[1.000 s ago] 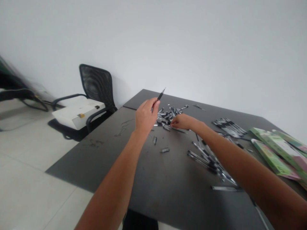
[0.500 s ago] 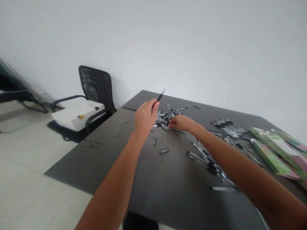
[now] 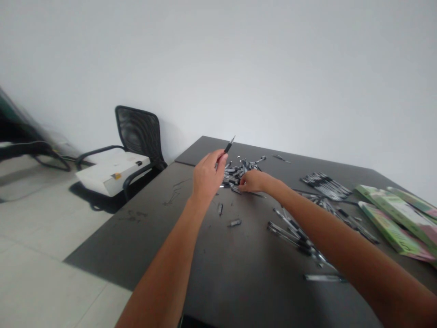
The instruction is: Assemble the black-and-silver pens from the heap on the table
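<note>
— Just above the heap of black-and-silver pens [image 3: 241,173], what is being held?

— A single dark pen [image 3: 228,148] is pinched in the left hand [image 3: 208,178], between the thumb and curled fingers. Its tip is pointed up and away from the dark table [image 3: 239,282].

— And at the edge of the heap?

— The right hand [image 3: 254,181] is pressed down there, its fingers bunched together against the pens. Whether a pen is gripped cannot be told, as the fingers hide it.

— How much appears to have been done, and how much is left?

— Only a judgement can be offered. Right of the heap, a neat row of pens [image 3: 326,186] has been laid side by side, the one ordered batch to be seen. Most pens are left unordered: the heap itself, loose pens [image 3: 290,232] strewn at angles nearer the viewer, and a short pen piece [image 3: 235,222] just below the heap.

— What else is placed around the heap?

— Green printed packets [image 3: 396,223] are laid well to its right, untouched. Well to its left, an office chair [image 3: 138,132] is seen with a white box [image 3: 112,175] on its seat.
</note>
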Demonstrator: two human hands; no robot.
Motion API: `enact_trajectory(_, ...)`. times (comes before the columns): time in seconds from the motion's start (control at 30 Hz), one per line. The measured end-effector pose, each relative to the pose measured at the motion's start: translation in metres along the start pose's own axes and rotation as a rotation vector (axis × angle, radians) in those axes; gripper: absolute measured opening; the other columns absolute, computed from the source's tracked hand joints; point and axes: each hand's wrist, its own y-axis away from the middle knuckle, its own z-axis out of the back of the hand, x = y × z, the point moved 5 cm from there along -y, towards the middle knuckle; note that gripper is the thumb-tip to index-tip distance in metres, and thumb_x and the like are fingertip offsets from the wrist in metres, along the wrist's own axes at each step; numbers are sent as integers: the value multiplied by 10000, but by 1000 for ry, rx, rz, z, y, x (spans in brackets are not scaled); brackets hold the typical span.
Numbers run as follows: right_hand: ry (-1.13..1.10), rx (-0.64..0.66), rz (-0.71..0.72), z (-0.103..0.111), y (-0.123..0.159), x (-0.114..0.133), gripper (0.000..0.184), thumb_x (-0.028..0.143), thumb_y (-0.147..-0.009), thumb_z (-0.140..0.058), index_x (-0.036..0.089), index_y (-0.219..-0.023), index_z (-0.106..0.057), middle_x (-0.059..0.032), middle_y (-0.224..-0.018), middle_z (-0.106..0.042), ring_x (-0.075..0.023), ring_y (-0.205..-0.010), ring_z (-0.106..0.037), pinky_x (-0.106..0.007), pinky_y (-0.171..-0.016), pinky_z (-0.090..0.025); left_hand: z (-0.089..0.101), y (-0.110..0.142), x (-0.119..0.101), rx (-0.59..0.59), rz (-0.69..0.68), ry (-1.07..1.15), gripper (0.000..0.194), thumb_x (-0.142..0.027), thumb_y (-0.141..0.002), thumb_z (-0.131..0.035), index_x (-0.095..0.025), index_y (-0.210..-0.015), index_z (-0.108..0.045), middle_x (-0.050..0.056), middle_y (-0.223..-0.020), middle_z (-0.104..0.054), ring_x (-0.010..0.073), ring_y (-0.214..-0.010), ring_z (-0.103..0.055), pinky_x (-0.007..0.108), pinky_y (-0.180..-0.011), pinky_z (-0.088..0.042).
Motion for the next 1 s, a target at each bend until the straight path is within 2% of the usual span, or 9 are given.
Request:
enact_trajectory(0.13,-73,-51,-1,1,1,-2,332,496,-920,-694,222,-1005,-862,-92,-962,-842,-258,-923,-764,-289,-760,-503,0,0,0,20,4,7,196,-305,-1067,-620,-211,-1163,-763,98,-1063,-836,210,-939,-781,336,-851,-613)
enact_trajectory(0.3,-210,-149,20,17,25,-12,294,375,-955,-602,176,-1026,-807,-99,-933,-813,-240,-884,-717,-285,-761,-457,-5,2,-4,37,-6,21,211,-317,-1065,-622,-203,-1169,-765,99,-1066,-837,213,-941,-786,329,-855,-609)
enact_trajectory(0.4,-315,-208,14,28,58,-21,262,351,-972,-521,180,-985,-719,-81,-859,-758,-225,-821,-674,-297,-759,-448,-13,8,-12,76,-27,43,201,-307,-1061,-630,-199,-1159,-768,91,-1043,-839,210,-931,-789,319,-861,-607)
enact_trajectory(0.53,-492,-305,-10,33,117,-32,332,393,-1052,-283,239,-878,-520,-35,-772,-628,-191,-736,-577,-308,-759,-461,-25,18,-33,149,-74,100,187,-309,-1053,-647,-207,-1151,-770,89,-1031,-842,210,-929,-794,322,-882,-612)
enact_trajectory(0.63,-632,-341,-33,27,163,-39,346,394,-1070,-155,271,-840,-382,11,-709,-484,-169,-633,-466,-292,-653,-458,-32,27,-55,197,-121,146,174,-302,-1045,-663,-212,-1148,-772,83,-1048,-846,212,-941,-800,324,-891,-621)
enact_trajectory(0.7,-770,-327,-35,20,190,-41,350,426,-1086,-134,280,-829,-322,43,-673,-379,-154,-555,-368,-275,-549,-414,-35,34,-71,223,-166,182,165,-298,-1044,-671,-211,-1140,-773,79,-1057,-848,210,-943,-804,322,-897,-626)
enact_trajectory(0.77,-1016,-287,-10,12,213,-41,387,514,-1108,-195,277,-831,-323,59,-679,-350,-134,-524,-325,-255,-488,-356,-37,43,-88,252,-213,220,160,-296,-1044,-675,-209,-1139,-770,72,-1052,-849,202,-938,-806,311,-897,-629)
enact_trajectory(0.87,-1403,-253,62,4,240,-40,425,625,-1078,-445,252,-876,-451,50,-742,-461,-105,-553,-401,-221,-479,-333,-40,56,-112,330,-273,264,154,-270,-1047,-672,-197,-1148,-763,61,-1039,-848,188,-936,-806,292,-902,-628)
enact_trajectory(1.0,-1499,-384,80,-3,260,-48,403,603,-1008,-655,207,-941,-682,9,-792,-627,-83,-594,-497,-195,-508,-401,-39,69,-135,422,-316,299,136,-232,-1042,-683,-174,-1139,-758,53,-1031,-843,166,-933,-798,260,-915,-610)
